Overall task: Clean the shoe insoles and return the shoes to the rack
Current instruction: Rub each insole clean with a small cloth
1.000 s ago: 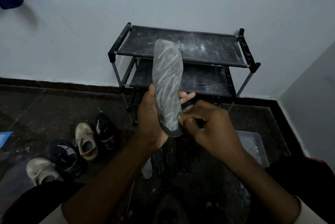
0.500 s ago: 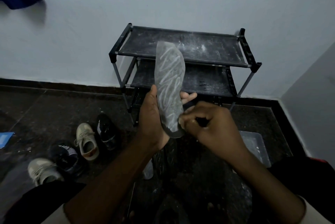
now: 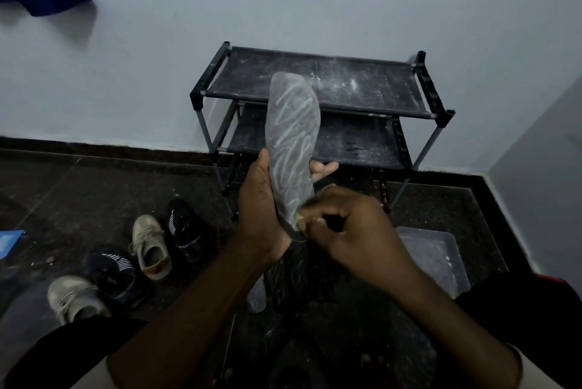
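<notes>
Dim, bluish light; murky floor shadows (wide-angle bending at edges); slight motion blur

Head camera | you are looking forward and downward | close above left hand, right hand | facing rack

Grey insole streaked with white zigzags, held upright before the black two-shelf rack, its shelves dusted white. Four shoes lie on the floor to its left.
</notes>
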